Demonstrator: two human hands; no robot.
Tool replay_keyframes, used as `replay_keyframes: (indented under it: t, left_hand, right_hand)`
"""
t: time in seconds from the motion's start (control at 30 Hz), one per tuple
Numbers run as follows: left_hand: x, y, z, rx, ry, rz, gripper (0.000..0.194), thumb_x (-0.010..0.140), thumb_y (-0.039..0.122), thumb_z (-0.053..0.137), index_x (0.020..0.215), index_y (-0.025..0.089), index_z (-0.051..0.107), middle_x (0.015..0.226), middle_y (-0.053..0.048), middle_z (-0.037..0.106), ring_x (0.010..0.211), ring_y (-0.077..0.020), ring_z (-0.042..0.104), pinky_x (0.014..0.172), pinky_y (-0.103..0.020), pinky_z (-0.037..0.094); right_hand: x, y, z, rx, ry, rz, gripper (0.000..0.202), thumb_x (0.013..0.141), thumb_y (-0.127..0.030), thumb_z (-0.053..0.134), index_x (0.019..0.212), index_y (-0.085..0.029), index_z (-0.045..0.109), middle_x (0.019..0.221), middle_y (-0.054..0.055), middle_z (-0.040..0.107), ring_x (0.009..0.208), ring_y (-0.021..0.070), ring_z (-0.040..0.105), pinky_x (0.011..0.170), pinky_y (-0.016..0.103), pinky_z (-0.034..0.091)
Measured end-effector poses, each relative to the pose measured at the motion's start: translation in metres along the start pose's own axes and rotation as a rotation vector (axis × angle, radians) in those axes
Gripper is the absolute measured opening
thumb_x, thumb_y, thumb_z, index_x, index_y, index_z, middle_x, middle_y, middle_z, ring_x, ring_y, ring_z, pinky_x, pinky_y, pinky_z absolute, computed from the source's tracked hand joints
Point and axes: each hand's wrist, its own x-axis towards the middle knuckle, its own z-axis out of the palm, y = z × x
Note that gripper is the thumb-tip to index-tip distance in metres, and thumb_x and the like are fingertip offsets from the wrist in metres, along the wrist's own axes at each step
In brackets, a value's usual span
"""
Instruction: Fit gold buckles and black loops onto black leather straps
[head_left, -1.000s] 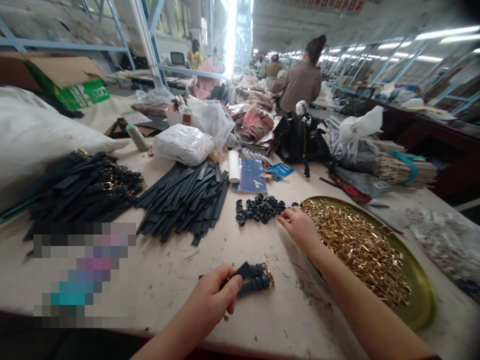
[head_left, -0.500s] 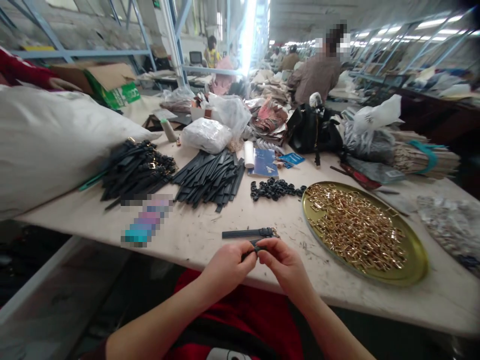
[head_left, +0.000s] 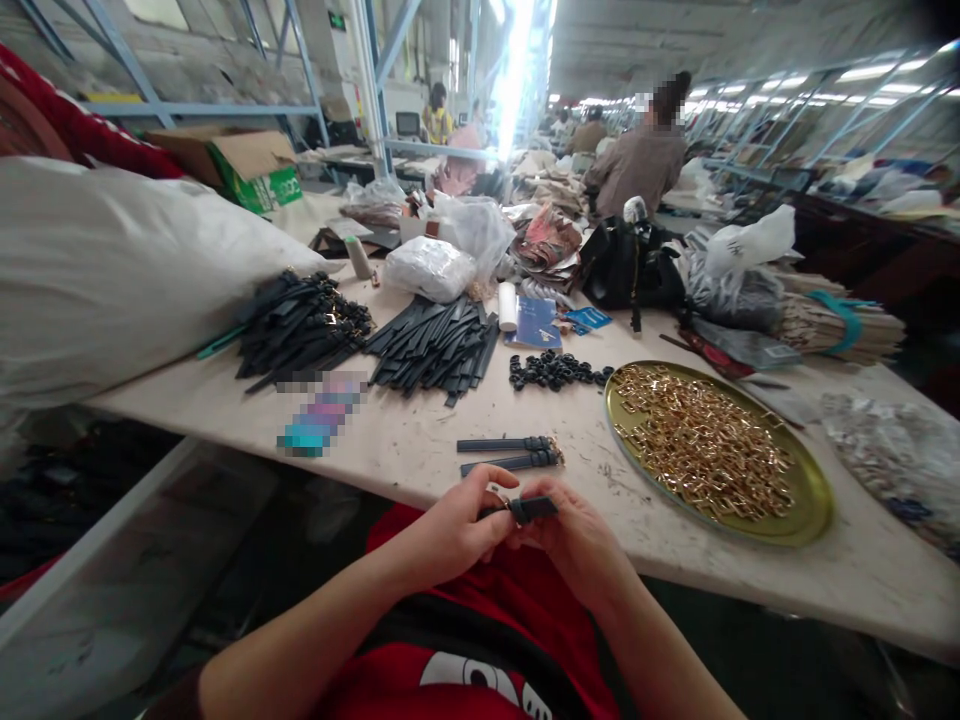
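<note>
A short dark strap (head_left: 534, 508) is held between my two hands at the table's front edge. My left hand (head_left: 469, 515) pinches its left part, and my right hand (head_left: 574, 530) has its fingers closed round the right part. Just beyond them lie two finished-looking dark straps (head_left: 502, 445) with gold buckles at their right ends. Farther back are a pile of flat dark strips (head_left: 435, 345), a pile of buckled straps (head_left: 300, 325) and many small black loops (head_left: 555, 370). Gold buckles (head_left: 705, 440) fill a round tray (head_left: 817, 520) at the right.
A large white sack (head_left: 135, 270) covers the table's left end, with a red sleeve behind it. Plastic bags (head_left: 431, 268), a black bag (head_left: 630, 265) and bundled strips (head_left: 832, 315) line the back. A person (head_left: 641, 160) is beyond the table.
The strap in my hands has turned, and more of it shows. Both hands have shifted slightly, uncovering the second strap on the table. The view has tilted and moved a little left.
</note>
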Motion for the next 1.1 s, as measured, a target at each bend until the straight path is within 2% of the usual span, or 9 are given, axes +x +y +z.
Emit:
replay_keyframes:
  t: [0.13, 0.27, 0.37, 0.47, 0.57, 0.8, 0.9, 0.97, 1.1]
  left_hand:
    - [-0.001, -0.004, -0.002, 0.070, 0.059, -0.021, 0.026, 0.081, 0.028, 0.045, 0.105, 0.018, 0.038, 0.071, 0.001, 0.060, 0.046, -0.0070, 0.045, 0.043, -0.018, 0.034]
    - [0.004, -0.011, -0.007, 0.305, 0.202, -0.070, 0.028, 0.076, 0.031, 0.051, 0.101, 0.019, 0.044, 0.065, 0.002, 0.060, 0.055, -0.0120, 0.052, 0.051, -0.021, 0.037]
    - [0.012, -0.017, -0.014, 0.463, 0.281, -0.111, 0.027, 0.073, 0.036, 0.054, 0.093, 0.019, 0.049, 0.068, 0.001, 0.061, 0.062, -0.0154, 0.054, 0.054, -0.024, 0.037]
    - [0.020, -0.021, -0.018, 0.532, 0.268, -0.135, 0.024, 0.072, 0.040, 0.054, 0.083, 0.018, 0.055, 0.071, -0.001, 0.063, 0.066, -0.0170, 0.055, 0.057, -0.025, 0.037]
    - [0.024, -0.019, -0.020, 0.443, 0.203, -0.123, 0.020, 0.075, 0.036, 0.052, 0.083, 0.018, 0.058, 0.076, -0.001, 0.064, 0.069, -0.0160, 0.056, 0.061, -0.024, 0.039]
    - [0.033, -0.013, -0.024, 0.134, 0.029, -0.233, 0.017, 0.076, 0.023, 0.047, 0.087, 0.016, 0.058, 0.056, 0.005, 0.053, 0.051, -0.0099, 0.050, 0.050, -0.020, 0.038]
    - [0.042, -0.015, -0.025, 0.100, 0.007, -0.237, 0.024, 0.075, 0.019, 0.047, 0.094, 0.016, 0.060, 0.060, 0.004, 0.056, 0.054, -0.0101, 0.053, 0.055, -0.021, 0.040]
    - [0.047, -0.018, -0.024, 0.063, 0.004, -0.269, 0.027, 0.073, 0.019, 0.049, 0.098, 0.016, 0.060, 0.065, 0.003, 0.060, 0.058, -0.0114, 0.057, 0.060, -0.022, 0.043]
    - [0.049, -0.022, -0.024, -0.012, -0.011, -0.318, 0.035, 0.072, 0.022, 0.053, 0.106, 0.014, 0.056, 0.075, -0.002, 0.064, 0.068, -0.0144, 0.060, 0.063, -0.023, 0.045]
  right_hand:
    - [0.003, 0.005, 0.001, 0.056, 0.072, 0.114, 0.024, 0.065, -0.035, 0.071, 0.075, -0.020, 0.056, 0.053, -0.006, 0.051, 0.047, 0.0079, 0.044, 0.049, 0.021, 0.036]
    - [0.008, 0.011, -0.004, 0.061, -0.021, 0.268, 0.029, 0.063, -0.041, 0.071, 0.075, -0.018, 0.057, 0.056, -0.005, 0.051, 0.047, 0.0079, 0.042, 0.049, 0.021, 0.036]
    - [0.013, 0.014, -0.008, 0.086, -0.022, 0.289, 0.029, 0.060, -0.037, 0.073, 0.073, -0.019, 0.055, 0.062, -0.003, 0.055, 0.053, 0.0096, 0.047, 0.054, 0.023, 0.039]
    - [0.019, 0.017, -0.012, 0.072, 0.033, 0.233, 0.030, 0.059, -0.036, 0.074, 0.069, -0.020, 0.050, 0.062, -0.004, 0.054, 0.055, 0.0102, 0.047, 0.055, 0.023, 0.039]
    - [0.027, 0.019, -0.019, -0.017, 0.057, 0.174, 0.030, 0.064, -0.040, 0.069, 0.068, -0.021, 0.046, 0.062, -0.004, 0.050, 0.056, 0.0104, 0.045, 0.054, 0.023, 0.038]
    - [0.046, 0.021, -0.039, -0.685, 0.417, -0.184, 0.021, 0.073, -0.034, 0.060, 0.074, -0.021, 0.044, 0.060, -0.006, 0.043, 0.053, 0.0099, 0.040, 0.053, 0.023, 0.036]
    - [0.047, 0.022, -0.043, -0.777, 0.272, -0.121, 0.020, 0.076, -0.034, 0.055, 0.089, -0.022, 0.046, 0.061, -0.006, 0.045, 0.053, 0.0104, 0.043, 0.050, 0.023, 0.036]
    - [0.046, 0.023, -0.045, -0.800, 0.145, -0.059, 0.017, 0.080, -0.037, 0.050, 0.087, -0.021, 0.047, 0.060, -0.006, 0.046, 0.052, 0.0106, 0.043, 0.050, 0.023, 0.036]
    - [0.043, 0.029, -0.048, -0.774, 0.120, -0.028, 0.018, 0.083, -0.040, 0.044, 0.086, -0.022, 0.044, 0.059, -0.006, 0.045, 0.051, 0.0107, 0.044, 0.048, 0.022, 0.037]
